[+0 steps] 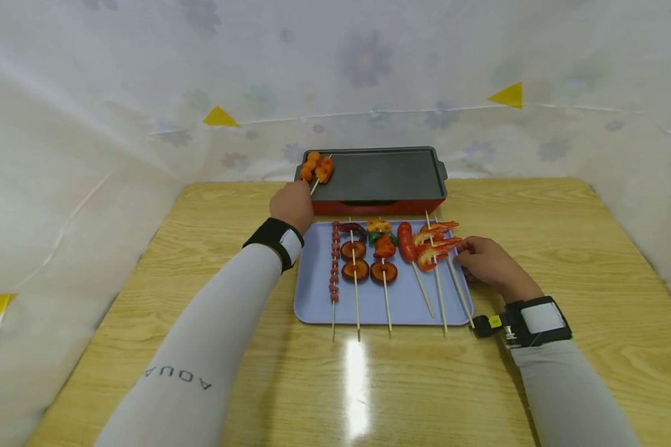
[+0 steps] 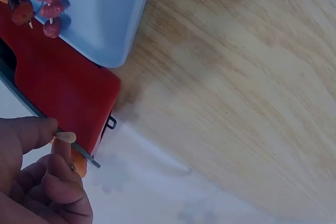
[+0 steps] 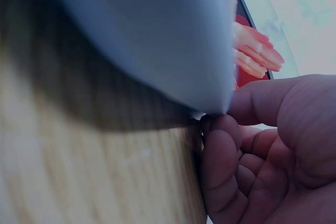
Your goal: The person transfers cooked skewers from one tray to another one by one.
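My left hand (image 1: 292, 205) is over the left front corner of a black-topped grill (image 1: 380, 177). Its thumb and forefinger pinch the stick of a skewer of orange balls (image 1: 310, 166); the pale stick end (image 2: 66, 137) pokes out in the left wrist view. Beside those balls on the plate lies a reddish-brown meat skewer (image 1: 324, 169). At the right, my right hand (image 1: 489, 266) grips the rim of a pale blue tray (image 1: 313, 310), thumb on top and fingers beneath. Shrimp skewers (image 1: 433, 245) lie close to that hand, their red tails near its fingertips.
On the tray also lie a sausage skewer (image 1: 407, 242), a vegetable-and-meat skewer (image 1: 384, 248), a mushroom skewer (image 1: 355, 270) and a thin skewer of small pink pieces (image 1: 335, 261). Their sticks reach past the tray's front edge. The wooden table (image 1: 229, 372) meets a flowered plastic curtain (image 1: 369, 81).
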A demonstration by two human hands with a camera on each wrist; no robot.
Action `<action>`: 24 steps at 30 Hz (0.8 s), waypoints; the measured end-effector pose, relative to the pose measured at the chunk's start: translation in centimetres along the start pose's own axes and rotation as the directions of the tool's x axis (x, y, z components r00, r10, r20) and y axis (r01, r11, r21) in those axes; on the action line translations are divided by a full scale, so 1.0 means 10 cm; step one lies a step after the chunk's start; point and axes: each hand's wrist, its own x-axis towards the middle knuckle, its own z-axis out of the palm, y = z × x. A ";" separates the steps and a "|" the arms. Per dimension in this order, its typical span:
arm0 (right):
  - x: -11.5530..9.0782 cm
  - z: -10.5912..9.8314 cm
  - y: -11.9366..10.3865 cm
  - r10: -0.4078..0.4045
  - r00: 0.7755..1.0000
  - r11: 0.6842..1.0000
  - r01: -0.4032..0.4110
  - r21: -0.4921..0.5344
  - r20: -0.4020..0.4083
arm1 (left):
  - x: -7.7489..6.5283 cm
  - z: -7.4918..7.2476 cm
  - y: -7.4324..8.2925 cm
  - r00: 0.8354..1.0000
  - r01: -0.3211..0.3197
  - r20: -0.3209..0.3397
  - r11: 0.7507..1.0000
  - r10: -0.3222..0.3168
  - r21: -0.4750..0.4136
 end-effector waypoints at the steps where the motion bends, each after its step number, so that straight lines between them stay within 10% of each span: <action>1: 0.00 0.00 0.00 -0.001 1.000 1.000 0.001 -0.001 0.000 | 0.00 0.00 0.01 1.000 0.002 0.002 1.000 -0.002 0.002; 24: 0.01 -0.01 0.06 -0.027 0.999 0.999 0.026 -0.023 -0.026 | -0.03 -0.10 0.21 0.985 -0.011 0.170 1.000 0.013 -0.013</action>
